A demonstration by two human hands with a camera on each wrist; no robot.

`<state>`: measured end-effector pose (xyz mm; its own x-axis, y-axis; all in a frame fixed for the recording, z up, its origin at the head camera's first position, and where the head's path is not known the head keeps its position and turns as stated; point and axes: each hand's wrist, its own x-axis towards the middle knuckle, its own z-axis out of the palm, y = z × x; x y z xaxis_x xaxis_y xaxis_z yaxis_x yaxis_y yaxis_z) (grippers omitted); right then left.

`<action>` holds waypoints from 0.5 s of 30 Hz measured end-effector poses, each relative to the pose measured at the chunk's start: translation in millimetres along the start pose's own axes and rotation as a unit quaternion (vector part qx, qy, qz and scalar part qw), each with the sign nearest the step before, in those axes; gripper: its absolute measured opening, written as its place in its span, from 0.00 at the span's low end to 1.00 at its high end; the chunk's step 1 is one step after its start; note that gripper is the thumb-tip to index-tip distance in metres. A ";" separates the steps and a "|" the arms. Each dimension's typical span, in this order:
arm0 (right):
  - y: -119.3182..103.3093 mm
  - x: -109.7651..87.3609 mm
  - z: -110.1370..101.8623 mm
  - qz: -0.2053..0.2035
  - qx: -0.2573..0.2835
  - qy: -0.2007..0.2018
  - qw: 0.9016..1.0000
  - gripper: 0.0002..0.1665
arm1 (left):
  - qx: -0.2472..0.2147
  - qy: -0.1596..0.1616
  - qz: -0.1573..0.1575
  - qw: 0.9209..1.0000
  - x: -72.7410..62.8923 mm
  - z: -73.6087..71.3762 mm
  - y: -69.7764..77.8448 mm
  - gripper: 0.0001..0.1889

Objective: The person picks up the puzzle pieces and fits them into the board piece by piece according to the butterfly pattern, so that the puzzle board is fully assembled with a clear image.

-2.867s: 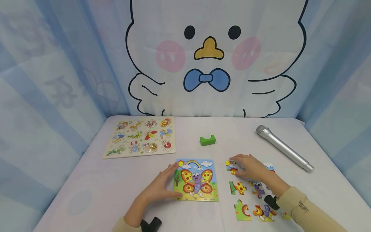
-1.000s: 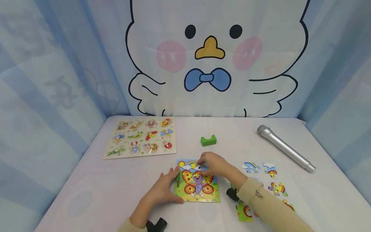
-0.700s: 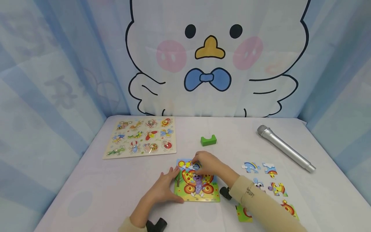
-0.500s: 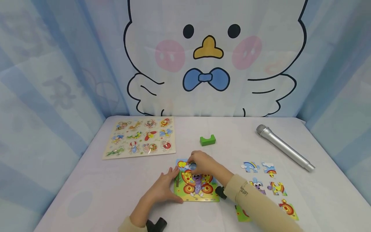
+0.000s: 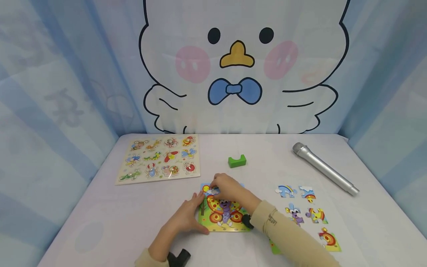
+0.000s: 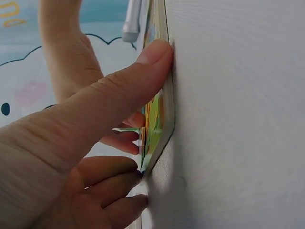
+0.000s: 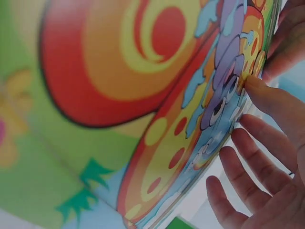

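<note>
A square butterfly picture board (image 5: 230,227) lies flat near the middle of the table. My left hand (image 5: 187,214) spans its left side, thumb at the near-left corner and the other fingers along the left edge. Over the board's upper-left part, my right hand (image 5: 227,187) pinches a puzzle piece (image 5: 213,191), mostly covered by the fingers. In the left wrist view the piece's thin edge shows close to the board. The right wrist view shows the right thumb (image 7: 257,93) near the printed wing. Several loose puzzle pieces (image 5: 293,213) lie to the right, some hidden by the right sleeve.
A wooden insect puzzle board (image 5: 158,159) lies at the back left. Behind the butterfly board is a green notched block (image 5: 237,161). A silver microphone (image 5: 325,168) lies slantwise at the back right. A printed curtain (image 5: 237,111) hangs behind the table.
My right hand took a piece from the upper left of the loose pieces, carried it left onto the butterfly board and slid it toward the upper-left corner. My left hand stays at the board's edge.
</note>
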<state>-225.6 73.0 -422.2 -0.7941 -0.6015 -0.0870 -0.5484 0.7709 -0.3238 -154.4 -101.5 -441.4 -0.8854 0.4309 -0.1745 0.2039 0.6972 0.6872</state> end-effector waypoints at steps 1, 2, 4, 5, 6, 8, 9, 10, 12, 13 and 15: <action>-0.3 -0.1 0.3 0.000 0.000 0.000 1.000 0.20 | -0.003 0.006 -0.001 1.000 -0.6 0.2 -0.4 0.58; -0.5 -0.2 0.5 0.004 0.002 0.000 1.000 0.20 | -0.004 0.010 -0.002 1.000 -1.2 0.4 -0.9 0.59; -0.4 -1.0 0.8 0.009 0.005 0.002 1.000 0.20 | -0.003 0.017 -0.001 1.000 -2.3 0.6 -2.2 0.60; -0.1 -1.3 1.0 0.010 0.009 0.003 1.000 0.20 | -0.003 0.019 -0.001 1.000 -2.6 0.7 -2.9 0.61; 0.4 -1.8 1.0 0.010 0.014 0.006 1.000 0.21 | -0.002 0.020 -0.001 1.000 -2.8 0.6 -3.4 0.61; 2.3 -2.7 1.1 0.010 0.030 0.008 0.999 0.21 | -0.002 0.015 0.002 1.000 -3.0 0.1 -4.1 0.60; 3.7 -3.1 1.3 0.008 0.040 0.009 0.999 0.22 | -0.001 0.012 0.003 1.000 -3.0 -0.2 -4.2 0.60; 4.9 -3.5 1.2 0.006 0.049 0.010 0.999 0.22 | 0.000 0.010 0.004 1.000 -2.9 -0.5 -4.2 0.59; 7.6 -4.9 0.6 0.003 0.071 0.012 0.997 0.23 | -0.002 0.007 0.004 1.000 -3.2 -0.9 -4.0 0.59; 9.0 -5.7 0.2 0.001 0.081 0.013 0.997 0.24 | -0.002 0.005 0.005 1.000 -3.5 -0.9 -3.9 0.59; 11.5 -7.5 -0.4 -0.001 0.096 0.016 0.995 0.25 | -0.003 0.005 0.005 1.000 -4.2 -1.0 -3.7 0.59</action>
<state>-226.0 86.4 -424.9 -0.8023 -0.5942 -0.0569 -0.4932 0.7135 -0.4976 -151.9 -106.5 -442.6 -0.8872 0.4325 -0.1607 0.2103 0.6890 0.6936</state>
